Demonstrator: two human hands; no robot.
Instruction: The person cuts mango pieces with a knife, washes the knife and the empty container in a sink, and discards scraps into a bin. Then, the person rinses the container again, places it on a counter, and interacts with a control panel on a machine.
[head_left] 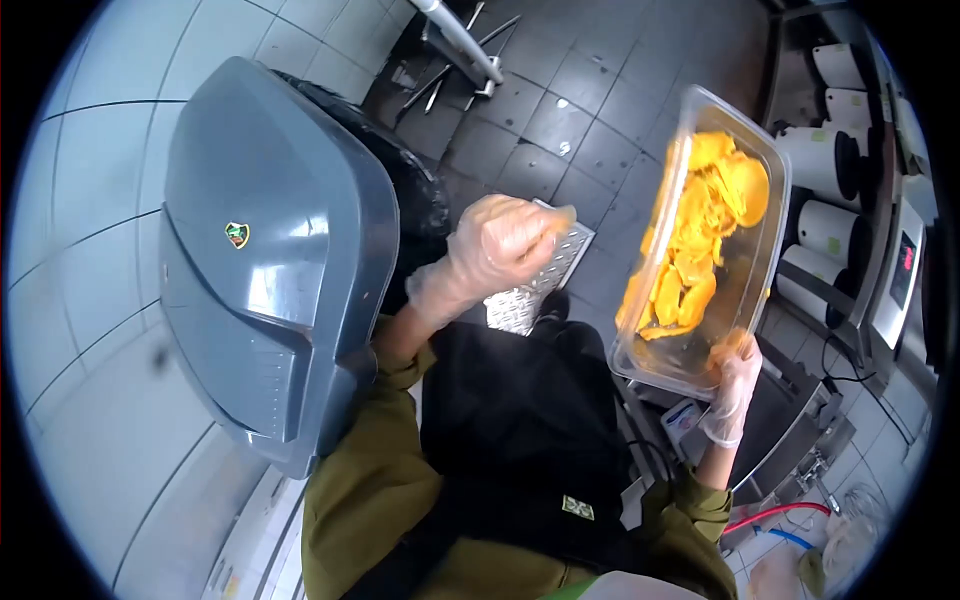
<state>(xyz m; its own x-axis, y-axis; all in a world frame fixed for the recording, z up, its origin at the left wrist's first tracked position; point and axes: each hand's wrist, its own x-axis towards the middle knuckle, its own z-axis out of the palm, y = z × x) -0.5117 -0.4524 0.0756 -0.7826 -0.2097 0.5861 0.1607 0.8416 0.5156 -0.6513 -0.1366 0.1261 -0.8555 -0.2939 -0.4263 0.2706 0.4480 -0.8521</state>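
Note:
My right hand [735, 380], in a clear glove, grips the near end of a clear plastic container [755, 275]. The container is tilted, and yellow-orange fruit pieces [700, 235] that look like mango lie inside, mostly along its left side. My left hand [505, 240], also gloved, is closed in a fist in front of my body, apart from the container. What its fingers hold, if anything, is hidden. Beyond that hand, a textured metal plate [515, 310] shows low down near my feet.
A large grey bin lid [270, 240] stands close on my left, with a black bag [400, 165] behind it. Dark floor tiles [600, 140] stretch ahead. At right are white rolls or cylinders [820, 235] on a metal rack and a device with a red display [905, 255].

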